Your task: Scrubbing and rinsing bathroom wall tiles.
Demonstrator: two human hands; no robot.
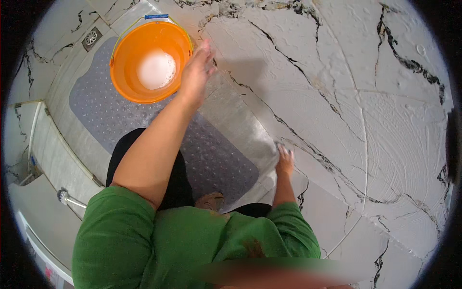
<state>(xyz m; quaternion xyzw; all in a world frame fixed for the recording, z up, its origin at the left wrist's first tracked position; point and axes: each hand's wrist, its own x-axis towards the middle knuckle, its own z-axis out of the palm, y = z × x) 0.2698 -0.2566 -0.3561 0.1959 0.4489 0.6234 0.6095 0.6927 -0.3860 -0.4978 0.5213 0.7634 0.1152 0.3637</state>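
My left hand (196,74) reaches forward beside the right rim of an orange plastic bucket (121,77); its fingers are extended, slightly blurred, with nothing visible in them. Whether it touches the rim or the wall is unclear. Whitish, foamy liquid (157,69) lies in the bottom of the bucket, whose wire handle has a blue grip (156,16). Lower on the right, my right hand (285,160) presses at the foot of the marble-patterned wall (317,119). Something small and dark shows at its fingertips, but whether it is held cannot be told.
A grey bumpy bath mat (220,155) lies on the tiled floor under the bucket, beside my legs. A square floor drain (91,38) is at upper left. A raised ledge (66,148) and a white-handled brush (65,197) stand left. Suds streak the wall.
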